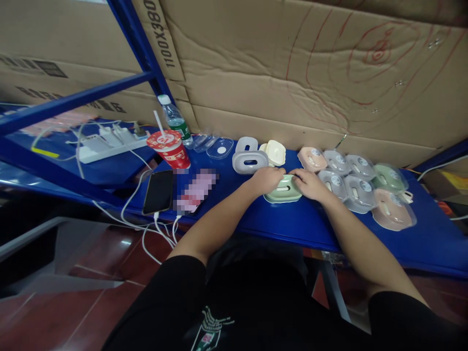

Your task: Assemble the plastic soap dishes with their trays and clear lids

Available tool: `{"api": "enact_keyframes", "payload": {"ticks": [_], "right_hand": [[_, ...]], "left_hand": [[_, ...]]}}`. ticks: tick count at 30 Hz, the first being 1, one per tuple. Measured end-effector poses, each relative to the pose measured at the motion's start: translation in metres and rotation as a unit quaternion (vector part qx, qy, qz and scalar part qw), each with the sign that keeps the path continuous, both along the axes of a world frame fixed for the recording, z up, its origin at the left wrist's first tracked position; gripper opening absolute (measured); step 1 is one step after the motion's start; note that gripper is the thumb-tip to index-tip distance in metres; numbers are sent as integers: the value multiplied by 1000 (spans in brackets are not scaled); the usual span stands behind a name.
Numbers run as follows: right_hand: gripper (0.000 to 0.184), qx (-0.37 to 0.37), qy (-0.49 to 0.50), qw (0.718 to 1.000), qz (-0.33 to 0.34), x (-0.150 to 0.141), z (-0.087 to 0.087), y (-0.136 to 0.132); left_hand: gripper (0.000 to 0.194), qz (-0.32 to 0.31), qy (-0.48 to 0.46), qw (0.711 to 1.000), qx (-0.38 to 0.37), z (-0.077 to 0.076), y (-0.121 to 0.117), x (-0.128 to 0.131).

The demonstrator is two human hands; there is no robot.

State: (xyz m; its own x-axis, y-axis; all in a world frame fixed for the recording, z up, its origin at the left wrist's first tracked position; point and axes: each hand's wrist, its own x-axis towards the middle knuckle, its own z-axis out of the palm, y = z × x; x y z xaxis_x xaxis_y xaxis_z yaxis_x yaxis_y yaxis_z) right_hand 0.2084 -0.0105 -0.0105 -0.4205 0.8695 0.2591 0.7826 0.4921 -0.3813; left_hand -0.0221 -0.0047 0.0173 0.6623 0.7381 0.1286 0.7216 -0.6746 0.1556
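Note:
In front of me on the blue table sits a small light-green plastic box (284, 191) with a rounded rectangular shape and a pale bar in the oval slot on its top. My left hand (268, 180) grips its far left corner with curled fingers. At the far right corner my right hand (309, 184) is closed on the same box, thumb toward the top. Just beyond lie two grey slotted covers (250, 168) and some cream plastic pieces (276, 152). Boxes of the same shape in peach, grey (360, 193) and green, with clear covers, stand grouped to the right.
Several clear lids (220, 147) lie at the back. To the left are a red paper cup (168, 148) with a straw, a water bottle (175, 119), two phones on charging cables, and a power strip (113, 144). Cardboard (256, 63) walls the back; a blue frame post (139, 44) rises at left.

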Motion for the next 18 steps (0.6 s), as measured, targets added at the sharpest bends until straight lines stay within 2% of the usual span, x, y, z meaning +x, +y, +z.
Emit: {"api": "enact_keyframes", "payload": {"ticks": [6,15,18], "right_hand": [[37,-11,-41,999,-11,3,0,0],[42,-9,-21,1000,8,-1,-12,3],[43,-17,-23,1000,10,-1,-12,4]], "left_hand": [[33,-28,-9,999,17,-5,2,3],[36,-3,22,999,27,-14,-1,8],[36,-12,14,999,26,-11,-2,11]]}}
